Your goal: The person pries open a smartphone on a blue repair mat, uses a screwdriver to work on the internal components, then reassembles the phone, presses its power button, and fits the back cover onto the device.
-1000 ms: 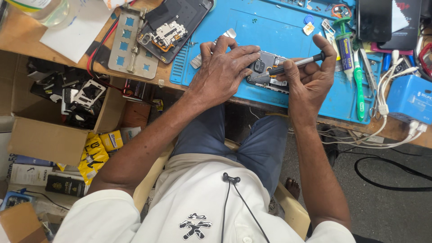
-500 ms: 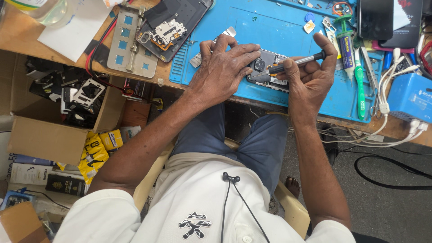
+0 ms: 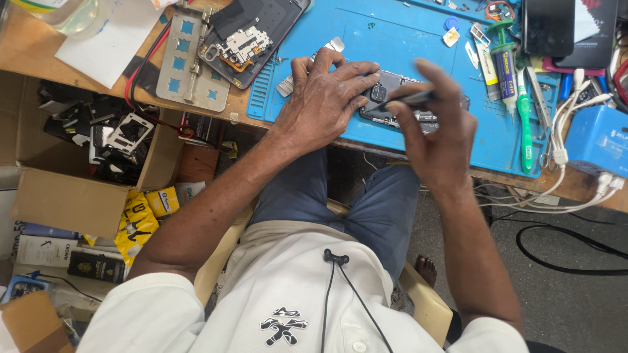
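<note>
Pressing one opened phone (image 3: pixel 392 98) onto the blue mat (image 3: pixel 418 39), the left hand (image 3: pixel 324 98) lies flat, grasping nothing. The right hand (image 3: pixel 435 131) pinches one dark screwdriver (image 3: pixel 412 99), now raised higher than before.

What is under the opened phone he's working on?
The opened phone lies on a blue mat, which rests on a wooden bench. The left hand covers its left end and the right hand, holding a dark tool, hides its near edge.

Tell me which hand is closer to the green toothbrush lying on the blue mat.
Right. The right hand, holding a dark screwdriver, sits just beside the green toothbrush. The left hand rests on the opened phone, farther away past the right hand.
</note>
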Available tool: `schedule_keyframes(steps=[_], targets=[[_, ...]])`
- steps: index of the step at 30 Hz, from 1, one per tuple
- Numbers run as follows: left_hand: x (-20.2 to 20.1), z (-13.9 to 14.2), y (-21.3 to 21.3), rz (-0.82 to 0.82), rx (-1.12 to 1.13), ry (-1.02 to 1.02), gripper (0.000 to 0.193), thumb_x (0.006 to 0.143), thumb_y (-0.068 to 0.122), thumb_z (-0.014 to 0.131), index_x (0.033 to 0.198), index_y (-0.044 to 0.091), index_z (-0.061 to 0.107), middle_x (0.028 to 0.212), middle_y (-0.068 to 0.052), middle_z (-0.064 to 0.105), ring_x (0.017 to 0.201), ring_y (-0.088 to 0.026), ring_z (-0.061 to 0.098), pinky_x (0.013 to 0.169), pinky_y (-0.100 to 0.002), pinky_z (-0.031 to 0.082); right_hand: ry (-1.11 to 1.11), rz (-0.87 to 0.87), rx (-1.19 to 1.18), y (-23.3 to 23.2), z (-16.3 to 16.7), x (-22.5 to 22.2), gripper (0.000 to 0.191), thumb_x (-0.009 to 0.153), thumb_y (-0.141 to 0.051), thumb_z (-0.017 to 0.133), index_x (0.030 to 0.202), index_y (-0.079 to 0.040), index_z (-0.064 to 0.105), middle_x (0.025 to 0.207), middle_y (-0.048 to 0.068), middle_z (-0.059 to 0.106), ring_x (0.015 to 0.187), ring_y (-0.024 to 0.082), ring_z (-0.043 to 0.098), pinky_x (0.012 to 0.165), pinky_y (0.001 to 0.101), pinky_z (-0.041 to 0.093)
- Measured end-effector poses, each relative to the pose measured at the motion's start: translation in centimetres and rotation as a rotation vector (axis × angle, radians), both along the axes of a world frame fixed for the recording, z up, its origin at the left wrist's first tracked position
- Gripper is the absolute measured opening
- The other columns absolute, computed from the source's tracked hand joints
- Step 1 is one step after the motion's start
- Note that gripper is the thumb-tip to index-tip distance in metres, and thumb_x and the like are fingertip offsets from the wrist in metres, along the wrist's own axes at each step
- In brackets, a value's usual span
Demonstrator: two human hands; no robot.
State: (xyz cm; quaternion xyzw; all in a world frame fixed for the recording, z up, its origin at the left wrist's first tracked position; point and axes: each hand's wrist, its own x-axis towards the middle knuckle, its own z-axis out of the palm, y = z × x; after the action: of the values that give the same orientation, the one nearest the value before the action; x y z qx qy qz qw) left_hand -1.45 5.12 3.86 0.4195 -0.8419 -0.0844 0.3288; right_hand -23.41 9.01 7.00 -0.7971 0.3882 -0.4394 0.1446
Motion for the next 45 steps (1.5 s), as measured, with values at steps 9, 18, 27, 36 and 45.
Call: schedule_keyframes(steps=[9,18,27,36,45], targets=[[-0.3,0.3,-0.5,0.025,-0.011,0.008,0.033,0.098,0.013,0.066,0.131,0.018,0.073,0.138,0.006,0.066,0.121,-0.023,0.05,0.097,-0.043,0.03,0.174,-0.025,-0.066,-2.0,3.5,1.8,0.056,0.1,-0.01,0.088,0.146,-0.009,0.056,0.13,0.013,0.073,0.1,0.022,0.076,0.086,0.0329,0.061],[-0.6,0.7,-1.0,0.016,0.022,-0.006,0.039,0.092,0.008,0.066,0.126,0.025,0.074,0.129,0.006,0.067,0.121,-0.027,0.051,0.095,-0.047,0.03,0.207,0.196,0.058,-2.3,5.9,2.7,0.053,0.097,0.001,0.074,0.146,-0.005,0.054,0.122,0.014,0.072,0.103,0.024,0.075,0.082,0.0356,0.06],[-0.6,1.0,-1.4,0.005,-0.036,0.05,0.04,0.095,0.006,0.064,0.131,0.021,0.07,0.141,0.006,0.065,0.122,-0.027,0.052,0.099,-0.047,0.032,0.14,-0.166,0.123,-3.1,3.8,1.9,0.05,0.093,-0.015,0.086,0.135,-0.011,0.06,0.095,0.01,0.074,0.084,0.02,0.076,0.074,0.034,0.061],[-0.7,0.7,-1.7,0.008,0.012,-0.001,0.04,0.09,0.003,0.061,0.125,0.016,0.075,0.138,0.005,0.065,0.121,-0.027,0.052,0.095,-0.047,0.031,0.155,0.028,0.022,-2.9,3.8,1.0,0.049,0.099,-0.008,0.083,0.139,-0.008,0.056,0.113,0.013,0.074,0.103,0.024,0.074,0.088,0.0343,0.06],[-0.7,0.8,-1.7,0.013,-0.012,0.02,0.039,0.095,0.005,0.062,0.131,0.018,0.073,0.143,0.004,0.064,0.124,-0.025,0.05,0.1,-0.046,0.031,0.17,0.054,0.048,-2.8,5.0,1.8,0.053,0.103,-0.008,0.085,0.146,-0.01,0.054,0.107,0.011,0.076,0.097,0.021,0.079,0.081,0.0318,0.062]])
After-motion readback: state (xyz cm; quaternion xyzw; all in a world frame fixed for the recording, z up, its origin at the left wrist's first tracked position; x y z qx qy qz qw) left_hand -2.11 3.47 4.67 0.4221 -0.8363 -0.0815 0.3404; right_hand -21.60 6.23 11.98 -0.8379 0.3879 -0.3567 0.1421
